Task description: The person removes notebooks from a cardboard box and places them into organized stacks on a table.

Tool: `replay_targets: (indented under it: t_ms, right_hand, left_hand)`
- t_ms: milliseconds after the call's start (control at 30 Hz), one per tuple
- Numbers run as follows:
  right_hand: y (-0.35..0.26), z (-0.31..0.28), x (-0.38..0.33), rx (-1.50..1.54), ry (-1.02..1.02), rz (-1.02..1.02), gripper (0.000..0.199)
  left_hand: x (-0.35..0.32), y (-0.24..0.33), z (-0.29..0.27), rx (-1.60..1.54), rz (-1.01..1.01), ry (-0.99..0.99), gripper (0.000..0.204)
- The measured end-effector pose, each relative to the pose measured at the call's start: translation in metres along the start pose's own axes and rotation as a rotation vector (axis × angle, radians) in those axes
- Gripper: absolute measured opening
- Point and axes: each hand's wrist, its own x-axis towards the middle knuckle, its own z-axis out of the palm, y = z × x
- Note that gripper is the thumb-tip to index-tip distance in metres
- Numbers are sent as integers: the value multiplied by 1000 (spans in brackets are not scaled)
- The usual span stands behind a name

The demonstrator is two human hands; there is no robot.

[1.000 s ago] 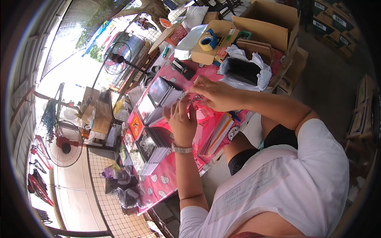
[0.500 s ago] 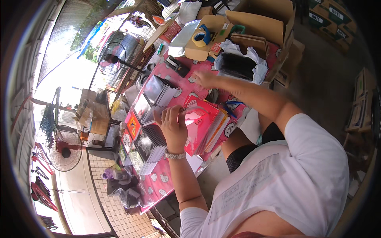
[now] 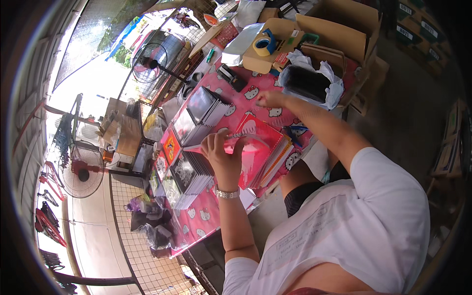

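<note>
My left hand (image 3: 221,156), with a metal-band watch at the wrist, pinches the raised edge of a clear plastic sheet (image 3: 261,142). This sheet curves over a stack of red-covered notebooks (image 3: 255,160), whose far edge shows a row of holes or coil loops. Beyond the stack my right hand (image 3: 270,99) hovers above the pink patterned tablecloth (image 3: 209,219), fingers closed; what they hold, if anything, is too small to make out. Spiral-bound notebooks (image 3: 189,172) with black, orange and silvery covers stand in piles left of my left hand.
A plastic-lined box of black coils (image 3: 307,84) lies right of a black stapler-like tool (image 3: 232,77). Behind are a blue-and-yellow tape roll (image 3: 264,44) and open cardboard boxes (image 3: 339,27). Blue-handled pliers (image 3: 296,130) rest beside the red stack. Fans stand at the left.
The whole view has shifted, moving the table slightly rightward in the picture. My left hand keeps its grip on the clear sheet. The dark shape below my right hand no longer shows clearly.
</note>
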Motion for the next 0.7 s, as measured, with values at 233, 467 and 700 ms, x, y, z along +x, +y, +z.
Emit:
replay_targets:
  t_ms: [233, 467, 700]
  right_hand:
    - [-115, -64, -87, 968, -369, -283, 18]
    - [-138, -94, -131, 987, -662, -579, 13]
    - [-158, -95, -134, 1017, -633, -660, 19]
  left_hand:
    - [7, 6, 4, 57, 7, 8, 37]
    - [17, 14, 6, 44, 14, -67, 35]
    - [19, 16, -4, 19, 26, -100, 34]
